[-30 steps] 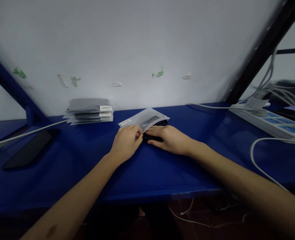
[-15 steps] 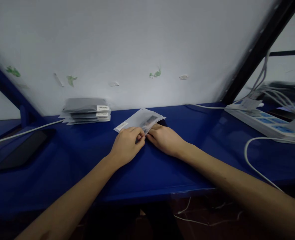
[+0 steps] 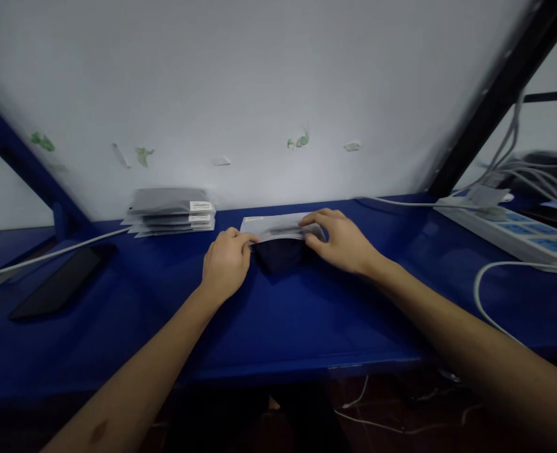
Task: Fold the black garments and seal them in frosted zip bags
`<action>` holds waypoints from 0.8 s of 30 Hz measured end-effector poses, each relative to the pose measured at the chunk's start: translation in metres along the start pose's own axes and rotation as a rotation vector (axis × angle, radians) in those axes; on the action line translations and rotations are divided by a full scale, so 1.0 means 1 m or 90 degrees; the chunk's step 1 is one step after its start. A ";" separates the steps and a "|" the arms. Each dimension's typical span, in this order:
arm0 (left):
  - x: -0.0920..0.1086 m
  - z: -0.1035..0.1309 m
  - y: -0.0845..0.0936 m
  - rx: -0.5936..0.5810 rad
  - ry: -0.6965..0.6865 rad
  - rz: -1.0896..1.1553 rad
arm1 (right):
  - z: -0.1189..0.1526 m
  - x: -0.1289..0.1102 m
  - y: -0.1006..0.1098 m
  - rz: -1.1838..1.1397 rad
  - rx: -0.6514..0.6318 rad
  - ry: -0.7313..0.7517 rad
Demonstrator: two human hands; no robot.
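Note:
A frosted plastic bag [image 3: 276, 226] lies on the blue table in front of me, its mouth facing me and a small white label at its far left corner. A black flat piece [image 3: 281, 255] juts out below the mouth; how much of it is inside the bag is hidden. My left hand [image 3: 226, 259] pinches the bag's left edge between thumb and fingers. Over the right end, my right hand [image 3: 342, 242] grips the bag, thumb at the near edge and curved fingers on top, slightly blurred.
Several similar labelled bags [image 3: 172, 211] are stacked by the wall at left. A black phone-like slab [image 3: 64, 283] lies near a white cable [image 3: 56, 253]. At right are a white power strip [image 3: 509, 229] and a looped cable [image 3: 479, 292].
My right hand has come out of the bag's mouth and moved to its right end. My left hand has shifted to the left edge. The bag has turned, its mouth now facing me.

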State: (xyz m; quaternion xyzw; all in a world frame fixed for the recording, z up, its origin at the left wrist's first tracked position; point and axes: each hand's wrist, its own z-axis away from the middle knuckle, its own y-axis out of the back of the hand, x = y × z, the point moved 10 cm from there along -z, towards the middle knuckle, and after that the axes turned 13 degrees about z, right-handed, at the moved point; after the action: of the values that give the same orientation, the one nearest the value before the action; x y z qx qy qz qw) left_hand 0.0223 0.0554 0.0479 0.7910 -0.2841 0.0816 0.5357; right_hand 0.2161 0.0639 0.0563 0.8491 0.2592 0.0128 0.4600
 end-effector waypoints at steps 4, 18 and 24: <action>0.006 0.007 -0.007 -0.040 -0.004 -0.008 | 0.004 0.007 -0.028 0.023 -0.134 0.011; 0.005 0.006 -0.008 -0.024 -0.018 0.013 | 0.003 -0.001 -0.028 -0.009 -0.111 0.094; 0.014 0.007 -0.003 -0.012 -0.028 0.015 | 0.000 0.009 -0.029 0.005 -0.087 0.062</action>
State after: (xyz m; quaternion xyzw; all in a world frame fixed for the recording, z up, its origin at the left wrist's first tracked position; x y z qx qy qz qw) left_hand 0.0346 0.0449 0.0488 0.7841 -0.3055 0.0679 0.5360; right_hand 0.2111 0.0810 0.0318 0.8154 0.2763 0.0736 0.5034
